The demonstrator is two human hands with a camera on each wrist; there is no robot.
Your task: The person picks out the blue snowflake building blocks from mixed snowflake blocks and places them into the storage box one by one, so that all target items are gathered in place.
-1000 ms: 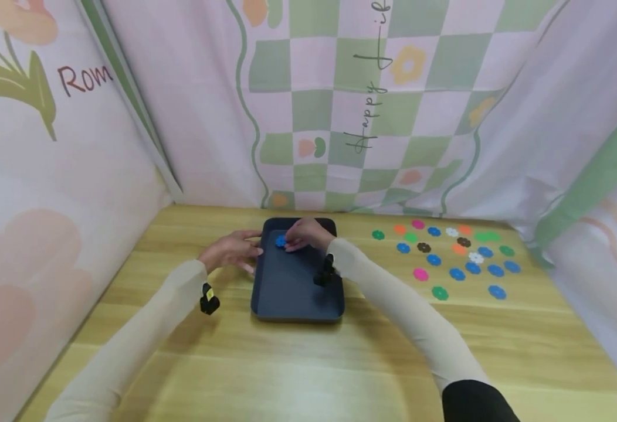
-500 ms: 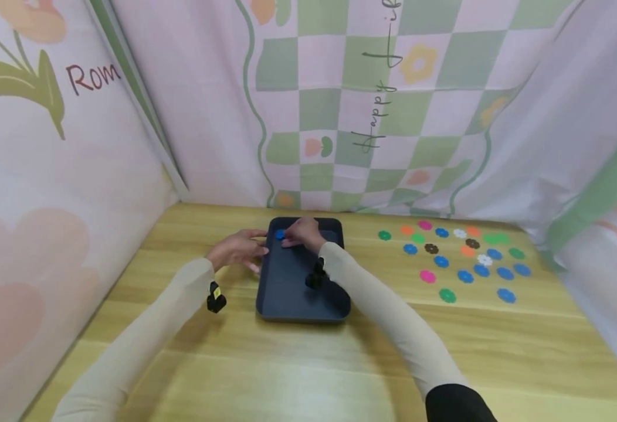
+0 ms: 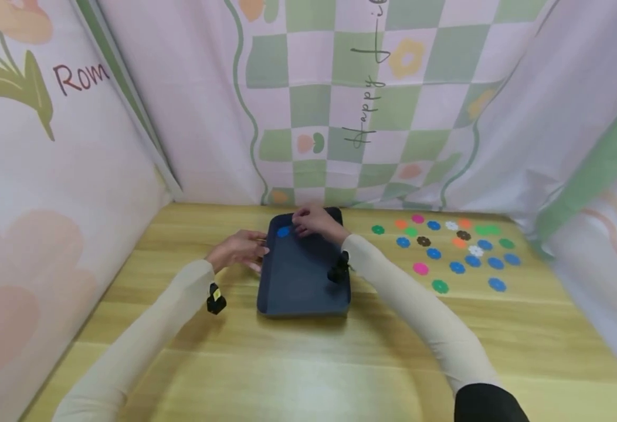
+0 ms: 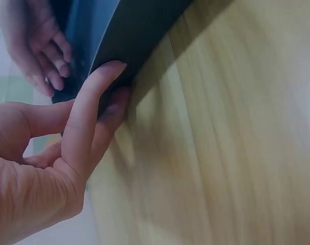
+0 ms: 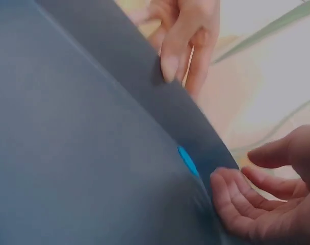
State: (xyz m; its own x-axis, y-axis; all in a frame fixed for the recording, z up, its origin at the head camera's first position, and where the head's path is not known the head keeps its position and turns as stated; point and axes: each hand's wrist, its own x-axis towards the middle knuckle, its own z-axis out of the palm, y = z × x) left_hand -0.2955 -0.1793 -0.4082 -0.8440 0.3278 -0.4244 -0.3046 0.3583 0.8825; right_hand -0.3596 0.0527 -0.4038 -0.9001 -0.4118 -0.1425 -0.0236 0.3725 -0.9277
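Observation:
A dark grey tray (image 3: 302, 275) sits on the wooden table, its far end a little raised. My left hand (image 3: 240, 249) holds the tray's left wall, thumb on the inner side and fingers outside, as the right wrist view shows. One blue flower-shaped plastic disc (image 3: 283, 232) lies flat in the far left corner of the tray, also seen beside the wall as a blue disc (image 5: 187, 161). Just right of it my right hand (image 3: 316, 224) is over the far rim, nothing in its loosely bent fingers. In the right wrist view, the right fingertips (image 5: 221, 178) are right at the rim.
Several flower-shaped discs in blue, green, orange, pink, brown and white lie spread on the table to the right, with a blue one (image 3: 497, 285) and a green one (image 3: 440, 286) nearest. A patterned curtain (image 3: 308, 105) hangs behind the table.
My right hand has let go of the blue disc, leaving it in the far left corner, and moved slightly right and back. The tray's far end has risen a little.

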